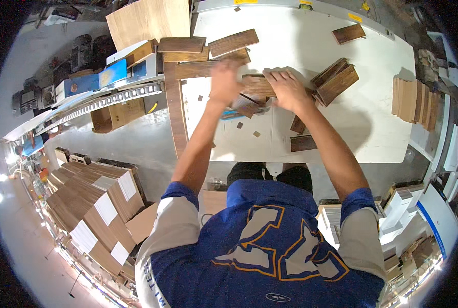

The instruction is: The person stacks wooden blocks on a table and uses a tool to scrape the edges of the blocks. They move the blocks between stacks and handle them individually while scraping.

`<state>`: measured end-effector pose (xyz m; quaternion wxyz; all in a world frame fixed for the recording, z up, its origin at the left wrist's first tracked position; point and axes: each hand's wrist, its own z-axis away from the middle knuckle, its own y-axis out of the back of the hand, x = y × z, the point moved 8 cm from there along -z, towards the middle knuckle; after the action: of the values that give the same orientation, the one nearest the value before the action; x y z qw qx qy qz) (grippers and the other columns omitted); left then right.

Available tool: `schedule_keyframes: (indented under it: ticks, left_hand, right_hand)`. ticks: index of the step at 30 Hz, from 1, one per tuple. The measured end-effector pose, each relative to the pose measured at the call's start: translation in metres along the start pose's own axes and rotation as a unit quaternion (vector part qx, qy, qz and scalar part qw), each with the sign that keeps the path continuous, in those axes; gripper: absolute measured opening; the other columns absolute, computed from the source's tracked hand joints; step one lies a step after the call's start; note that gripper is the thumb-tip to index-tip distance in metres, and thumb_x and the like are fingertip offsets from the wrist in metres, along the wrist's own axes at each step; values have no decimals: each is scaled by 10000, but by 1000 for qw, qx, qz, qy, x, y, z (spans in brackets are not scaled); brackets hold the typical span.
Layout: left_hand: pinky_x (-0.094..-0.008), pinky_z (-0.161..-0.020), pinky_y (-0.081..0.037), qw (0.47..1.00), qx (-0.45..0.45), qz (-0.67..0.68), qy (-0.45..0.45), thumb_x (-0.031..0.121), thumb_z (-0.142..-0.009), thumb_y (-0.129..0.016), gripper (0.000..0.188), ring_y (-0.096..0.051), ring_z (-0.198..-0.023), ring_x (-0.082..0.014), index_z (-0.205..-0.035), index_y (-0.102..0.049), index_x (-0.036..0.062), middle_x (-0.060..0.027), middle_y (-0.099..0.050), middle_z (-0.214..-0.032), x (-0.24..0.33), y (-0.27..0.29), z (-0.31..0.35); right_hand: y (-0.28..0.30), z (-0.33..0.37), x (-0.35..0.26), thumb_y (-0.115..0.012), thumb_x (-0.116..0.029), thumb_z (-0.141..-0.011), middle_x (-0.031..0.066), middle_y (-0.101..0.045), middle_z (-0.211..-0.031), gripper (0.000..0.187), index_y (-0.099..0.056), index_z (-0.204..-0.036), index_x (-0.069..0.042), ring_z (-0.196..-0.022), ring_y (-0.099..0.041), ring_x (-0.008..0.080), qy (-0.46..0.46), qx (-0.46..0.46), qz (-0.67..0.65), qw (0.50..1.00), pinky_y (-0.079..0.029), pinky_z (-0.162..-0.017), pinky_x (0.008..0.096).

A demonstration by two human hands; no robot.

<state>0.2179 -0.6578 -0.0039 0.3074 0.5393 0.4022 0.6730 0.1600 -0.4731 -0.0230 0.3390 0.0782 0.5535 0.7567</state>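
A short brown wood-grain board (pixel 258 85) lies over the white tabletop, near its middle. My right hand (pixel 289 91) has its fingers over the board's right end and grips it. My left hand (pixel 226 81) is smeared by motion beside the board's left end, so its fingers cannot be made out. Below the board, between my hands, are another dark wood piece (pixel 245 107) and a partly hidden blue-and-clear item (pixel 232 114). Several short boards (pixel 234 42) lie beyond my left hand. To the right of my right hand is a small stack of dark boards (pixel 337 82).
The white table (pixel 383 128) has small wood chips (pixel 256 134) scattered on it. A single board (pixel 348 34) lies at the far right. Light brown pieces (pixel 415 102) stand at the right edge. A metal rail (pixel 105 105) runs off left; stacked panels (pixel 92 205) stand on the floor.
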Motion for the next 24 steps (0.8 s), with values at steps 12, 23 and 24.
schedule_keyframes:
  ticks: [12,23,24]
  left_hand:
    - [-518,-1316,-408,952,-69,-297,12,334,-896,-914,740,-544,-1496,-366,-1561,-609,227,-115,-583,-1577,-125,91,-26]
    - [-489,-1315,-417,896,-187,-389,-100,303,-728,-1023,1044,-526,-1513,-337,-1615,-505,116,-109,-535,-1631,-172,71,-87]
    - [-485,-1308,-432,892,-182,-398,-117,260,-732,-1018,1017,-522,-1519,-341,-1599,-512,97,-124,-521,-1637,-171,66,-82]
  right_hand:
    - [2,2,27,-943,-165,-808,151,-550,-1507,873,-541,-1570,-28,-1443,-543,335,-76,-13,-2,997,-499,-1231,473]
    - [-13,6,52,-775,-99,-914,130,-601,-1478,661,-565,-1537,-37,-1409,-550,328,-63,146,64,985,-431,-1268,482]
    - [-18,5,52,-752,-106,-933,139,-604,-1472,640,-560,-1538,-27,-1408,-548,328,-72,125,62,988,-421,-1271,479]
